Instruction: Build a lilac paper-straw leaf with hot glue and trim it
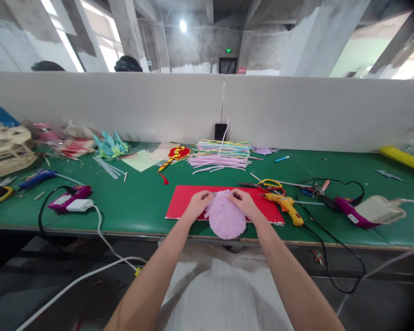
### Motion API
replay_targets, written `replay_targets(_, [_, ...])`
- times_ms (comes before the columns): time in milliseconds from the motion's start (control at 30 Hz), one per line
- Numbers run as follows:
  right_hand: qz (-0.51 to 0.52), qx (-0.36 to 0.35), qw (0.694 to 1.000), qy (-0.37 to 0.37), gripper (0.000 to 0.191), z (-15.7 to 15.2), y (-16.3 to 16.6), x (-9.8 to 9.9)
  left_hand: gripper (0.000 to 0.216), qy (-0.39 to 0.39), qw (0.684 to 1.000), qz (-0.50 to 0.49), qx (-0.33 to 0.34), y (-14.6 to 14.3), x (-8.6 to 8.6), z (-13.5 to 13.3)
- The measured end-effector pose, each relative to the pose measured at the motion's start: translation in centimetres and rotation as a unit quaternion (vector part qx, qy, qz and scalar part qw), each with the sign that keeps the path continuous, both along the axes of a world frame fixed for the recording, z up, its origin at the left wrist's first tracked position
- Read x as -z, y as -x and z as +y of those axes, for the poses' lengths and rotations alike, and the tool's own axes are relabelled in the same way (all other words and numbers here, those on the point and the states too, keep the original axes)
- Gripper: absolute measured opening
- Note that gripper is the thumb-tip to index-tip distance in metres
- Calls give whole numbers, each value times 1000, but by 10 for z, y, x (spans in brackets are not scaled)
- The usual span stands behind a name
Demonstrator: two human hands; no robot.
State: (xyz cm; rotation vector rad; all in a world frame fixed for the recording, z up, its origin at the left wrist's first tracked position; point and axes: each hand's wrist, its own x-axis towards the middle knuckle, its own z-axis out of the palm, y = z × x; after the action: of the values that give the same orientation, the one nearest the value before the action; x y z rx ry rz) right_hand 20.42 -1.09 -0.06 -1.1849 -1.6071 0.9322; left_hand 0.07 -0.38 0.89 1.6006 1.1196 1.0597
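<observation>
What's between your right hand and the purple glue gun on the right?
In the head view, a yellow glue gun lies between the purple glue gun and the right hand, which holds the pink fringed piece.

- Wooden model [5, 149], left edge: cut off by frame.
- Yellow roll [403, 158], right edge: cut off.
- Red sheet [182, 200], centre: middle hidden beneath pink fringed piece [225, 218].

Card sheet [184, 198], at the table's [141, 209] near edge: fringed piece [225, 221] on it; glue gun [284, 205] and scissors [271, 185] just right of the sheet; strip pile [224, 158] behind it; another glue gun [64, 201] well left.
</observation>
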Motion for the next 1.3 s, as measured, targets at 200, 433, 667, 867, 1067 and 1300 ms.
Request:
replay_targets(200, [-3,-7,1000,-2,31,0,0,0,28,3,1000,5,1,1,-4,-2])
replay_targets(433, [-10,2,1000,-7,32,2,-2,4,39,14,1000,-7,-20,0,0,0])
replay_targets(667, [-29,46,998,-7,27,9,-7,11,49,25,998,-14,-62,-1,9,3])
replay_targets(867, [-37,56,998,-2,31,10,-7,12,31,21,998,16,-62,1,9,5])
replay_targets(1067, [-37,43,998,4,30,9,-8,12,33,45,997,46,-46,2,11,7])
replay_targets(1300, [-27,36,999,10,29,8,-8,12,30,47,998,12,-50,3,7,4])
